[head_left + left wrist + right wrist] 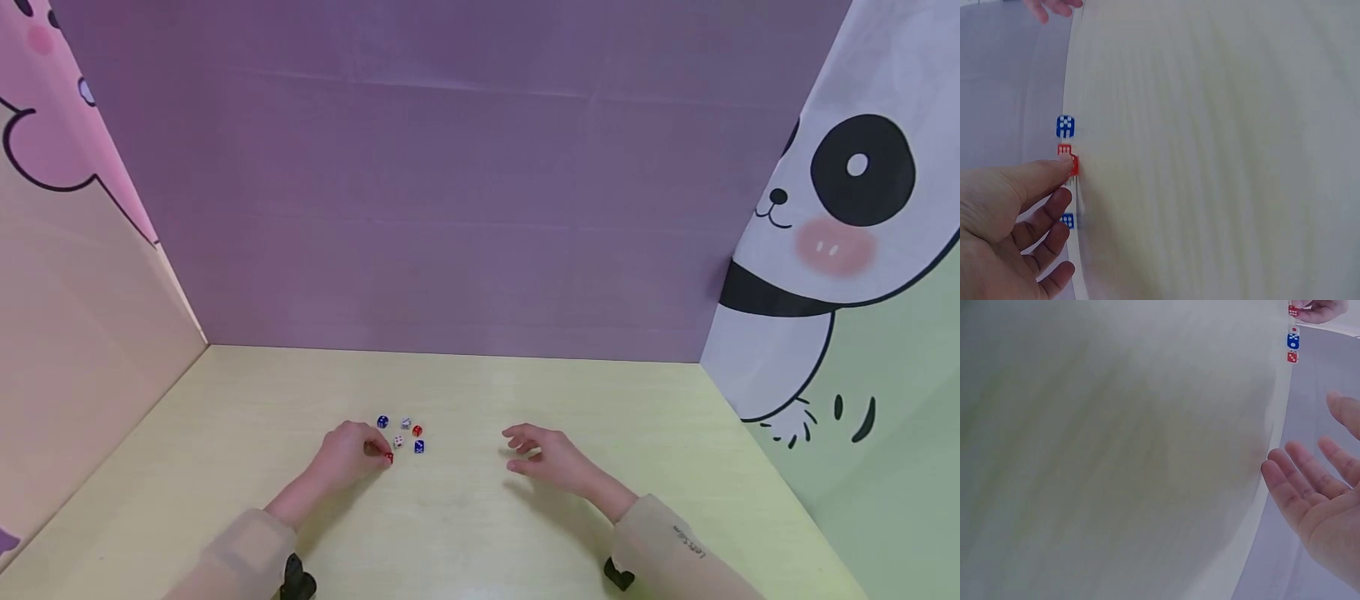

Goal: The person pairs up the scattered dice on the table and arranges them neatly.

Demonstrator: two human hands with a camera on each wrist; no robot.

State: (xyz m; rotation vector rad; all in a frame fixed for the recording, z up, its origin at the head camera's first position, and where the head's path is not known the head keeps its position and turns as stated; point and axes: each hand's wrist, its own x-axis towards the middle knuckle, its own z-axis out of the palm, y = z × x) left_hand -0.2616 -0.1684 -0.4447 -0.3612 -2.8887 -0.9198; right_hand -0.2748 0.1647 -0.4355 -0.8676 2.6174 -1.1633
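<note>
My left hand [351,455] pinches a red die [389,457] between thumb and fingertips, low over the table. Just beyond it lies a loose group of dice: a near white die [398,442], a near blue die [419,447], a red die [417,431], a far white die [406,423] and a far blue die [382,422]. In the left wrist view the pinched red die [1074,165] partly covers another red one. My right hand [553,460] holds nothing, its fingers relaxed and spread, to the right of the dice.
Pale wood-look table [450,533] spreads beneath both hands. A purple wall panel [465,208] closes off its far edge. At the left stands a pink and beige panel [82,333]; at the right, a panel with a panda drawing [780,350].
</note>
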